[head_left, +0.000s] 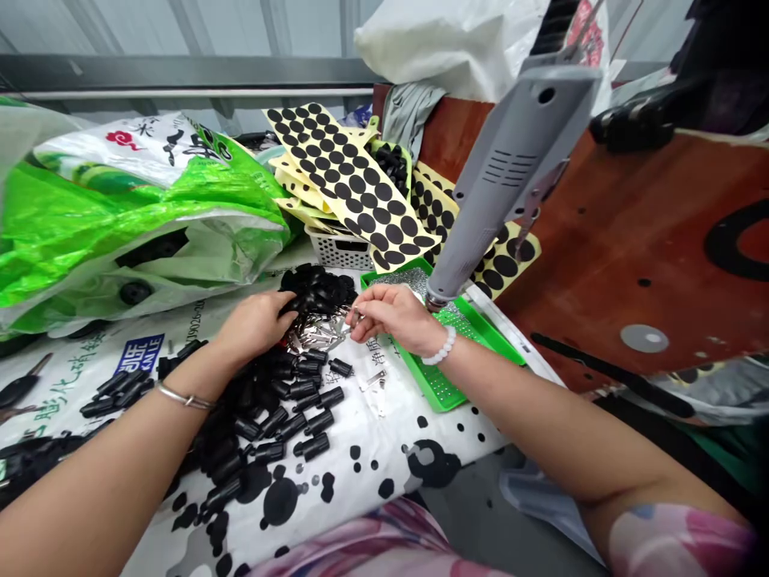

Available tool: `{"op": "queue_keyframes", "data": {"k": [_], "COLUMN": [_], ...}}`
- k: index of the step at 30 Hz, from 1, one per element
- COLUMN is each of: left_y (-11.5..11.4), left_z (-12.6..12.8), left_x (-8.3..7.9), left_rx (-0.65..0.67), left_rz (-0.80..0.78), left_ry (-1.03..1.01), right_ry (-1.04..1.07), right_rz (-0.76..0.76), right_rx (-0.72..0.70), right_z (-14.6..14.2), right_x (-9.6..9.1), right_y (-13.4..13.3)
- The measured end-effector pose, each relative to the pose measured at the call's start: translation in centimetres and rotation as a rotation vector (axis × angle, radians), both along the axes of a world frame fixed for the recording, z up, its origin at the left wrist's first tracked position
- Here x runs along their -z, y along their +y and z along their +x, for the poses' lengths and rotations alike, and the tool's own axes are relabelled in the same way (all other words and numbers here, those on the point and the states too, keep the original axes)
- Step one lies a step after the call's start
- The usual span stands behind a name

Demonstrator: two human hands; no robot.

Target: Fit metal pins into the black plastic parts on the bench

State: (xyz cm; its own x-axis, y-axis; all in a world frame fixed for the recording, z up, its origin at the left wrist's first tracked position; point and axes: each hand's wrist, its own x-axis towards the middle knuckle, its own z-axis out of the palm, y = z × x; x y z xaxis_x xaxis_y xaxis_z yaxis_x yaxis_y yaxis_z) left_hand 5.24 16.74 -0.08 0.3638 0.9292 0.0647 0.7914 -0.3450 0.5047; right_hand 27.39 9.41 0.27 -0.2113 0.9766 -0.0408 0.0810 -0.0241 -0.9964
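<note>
Pieces (318,332) (metal, shiny) between left grip (258,324), right grip (388,316).

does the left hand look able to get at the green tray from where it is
Probably, though not straight across: the right hand sits between the left hand and the green tray. The tray's near end looks uncovered, which seems to leave a way round.

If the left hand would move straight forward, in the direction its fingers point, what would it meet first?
Most likely the heap of black parts, directly ahead of the left hand; whether they touch is unclear here.
</note>
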Motion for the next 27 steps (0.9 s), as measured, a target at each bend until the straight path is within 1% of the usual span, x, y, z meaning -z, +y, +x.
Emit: {"op": "queue_keyframes", "data": {"k": [2, 5, 9, 12, 14, 15, 18, 24, 26, 27], "left_y": [-0.7, -2.3, -5.0, -7.1, -8.3, -8.9, -10.3, -11.7, -11.9, -11.9], "left_z": [-0.4, -0.7, -0.8, -0.7, -0.6, -0.5, -0.5, -0.4, -0.3, -0.2], "left_x": [-0.2, -0.7, -1.5, -1.7, -1.6, -1.5, -1.1, -1.2, -1.3, -1.3], "left_rx": [-0.041, -0.080, -0.063, -0.043, -0.038, -0.031, 0.010, 0.056, 0.056, 0.052], "left_rz": [-0.067, -0.206, -0.410, -0.669, -0.849, -0.911, -0.970, -0.992, -0.993, -0.989], "left_ry": [-0.150, -0.410, -0.693, -0.971, -1.169, -1.237, -1.315, -1.329, -1.339, -1.343], "right_ry": [0.113, 0.221, 0.321, 0.306, 0.285, 0.278, 0.258, 0.209, 0.088, -0.003], "right_rz": [-0.041, -0.073, -0.045, 0.016, 0.060, 0.084, 0.150, 0.282, 0.392, 0.488], "right_rx": [0.010, 0.008, 0.021, 0.025, 0.026, 0.026, 0.029, 0.041, 0.036, 0.035], "right_z": [0.1, 0.0, -0.5, -1.2, -1.8, -2.1, -3.0, -4.3, -4.2, -4.1], "right_x": [-0.4, -1.0, -1.7, -2.3, -2.6, -2.7, -2.9, -2.7, -2.5, -2.5], "right_y": [0.0, -0.3, -1.1, -2.0, -2.7, -3.1, -4.1, -5.4, -5.6, -5.7]}}
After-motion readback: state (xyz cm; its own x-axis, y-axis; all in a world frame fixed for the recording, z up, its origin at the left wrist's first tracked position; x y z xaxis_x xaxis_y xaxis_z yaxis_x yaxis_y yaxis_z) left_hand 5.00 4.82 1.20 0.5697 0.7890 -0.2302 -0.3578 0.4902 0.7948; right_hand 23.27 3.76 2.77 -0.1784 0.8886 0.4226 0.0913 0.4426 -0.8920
